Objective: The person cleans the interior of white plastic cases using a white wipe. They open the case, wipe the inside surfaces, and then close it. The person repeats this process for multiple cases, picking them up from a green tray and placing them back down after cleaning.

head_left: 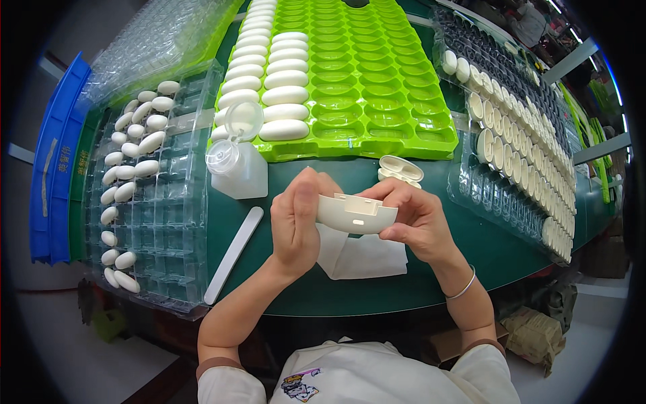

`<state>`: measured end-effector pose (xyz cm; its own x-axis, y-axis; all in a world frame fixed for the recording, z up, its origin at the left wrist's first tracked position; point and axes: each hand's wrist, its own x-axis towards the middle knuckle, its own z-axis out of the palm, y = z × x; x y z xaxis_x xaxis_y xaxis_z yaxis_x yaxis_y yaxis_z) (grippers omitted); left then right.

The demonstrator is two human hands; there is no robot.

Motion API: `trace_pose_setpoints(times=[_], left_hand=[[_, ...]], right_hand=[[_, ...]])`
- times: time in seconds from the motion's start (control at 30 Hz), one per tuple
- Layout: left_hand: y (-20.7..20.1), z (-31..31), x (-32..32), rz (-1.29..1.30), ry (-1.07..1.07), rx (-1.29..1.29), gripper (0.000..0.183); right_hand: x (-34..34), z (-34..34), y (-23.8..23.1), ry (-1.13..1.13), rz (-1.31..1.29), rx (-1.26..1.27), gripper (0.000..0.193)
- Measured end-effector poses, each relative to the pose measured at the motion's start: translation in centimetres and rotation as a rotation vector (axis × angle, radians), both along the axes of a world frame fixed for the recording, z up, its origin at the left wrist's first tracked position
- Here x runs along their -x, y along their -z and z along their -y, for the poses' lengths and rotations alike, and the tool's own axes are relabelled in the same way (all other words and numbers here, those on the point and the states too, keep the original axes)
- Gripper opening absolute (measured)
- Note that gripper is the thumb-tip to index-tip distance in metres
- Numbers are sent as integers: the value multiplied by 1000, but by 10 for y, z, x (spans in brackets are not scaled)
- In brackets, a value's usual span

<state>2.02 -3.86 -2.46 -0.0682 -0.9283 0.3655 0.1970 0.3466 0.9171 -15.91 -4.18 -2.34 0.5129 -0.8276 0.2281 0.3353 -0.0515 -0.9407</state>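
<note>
Using the cream, curved plastic shell as the clock's centre, going left to right. Out at 9 to 10 o'clock sat a clear plastic compartment tray, glossy white oval pieces scattered over it. A long flat white bar lay slantwise at about 8, and a squat translucent bottle with its lid flipped up stood near 10. The bright green moulded tray was at 12, its left columns holding more white ovals.

Now the main bit: the shell was up over the dark green counter, long axis nearly 9-to-3, right end dipping a touch, notch and slot facing the wearer. Neither hand was nearer; both touched it. The left hand had its fingers curled closed around the 9 o'clock end. A folded white cloth lay at 6. The right hand pinched the 3 o'clock end, thumb low, fingers above.

Just beyond that hand, between 1 and 2, was an open cream oval case. Farther right, around 2 to 3, another clear tray carried rows of cream shells.
</note>
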Motion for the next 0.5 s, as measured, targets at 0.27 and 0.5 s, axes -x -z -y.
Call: trace_pose_setpoints(times=[0.27, 0.5], left_hand=[[0, 0, 3, 13, 49, -130, 38], [7, 4, 4, 108, 65, -48, 28]], right_hand=[[-5, 1, 3, 41, 167, -16, 20], [-2, 2, 6, 53, 105, 90, 22]])
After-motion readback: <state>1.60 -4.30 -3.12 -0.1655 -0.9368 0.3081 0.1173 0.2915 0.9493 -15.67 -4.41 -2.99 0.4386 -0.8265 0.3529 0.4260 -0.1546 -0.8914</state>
